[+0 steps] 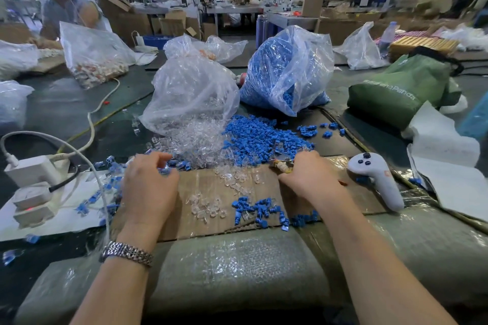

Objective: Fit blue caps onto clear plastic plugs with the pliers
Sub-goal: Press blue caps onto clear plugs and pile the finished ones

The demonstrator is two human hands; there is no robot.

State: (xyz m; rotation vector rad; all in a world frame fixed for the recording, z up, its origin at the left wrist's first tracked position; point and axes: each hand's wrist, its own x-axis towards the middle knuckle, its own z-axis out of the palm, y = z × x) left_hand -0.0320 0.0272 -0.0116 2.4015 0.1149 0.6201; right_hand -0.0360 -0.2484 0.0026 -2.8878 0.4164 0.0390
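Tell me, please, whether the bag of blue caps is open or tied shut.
Open. The bag of blue caps lies tipped toward the person, its mouth gaping, and blue caps have spilled from it onto the table.

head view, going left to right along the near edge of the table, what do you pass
white power adapter → left hand → loose clear plastic plugs → small heap of blue caps → right hand, its grip on the pliers → white controller
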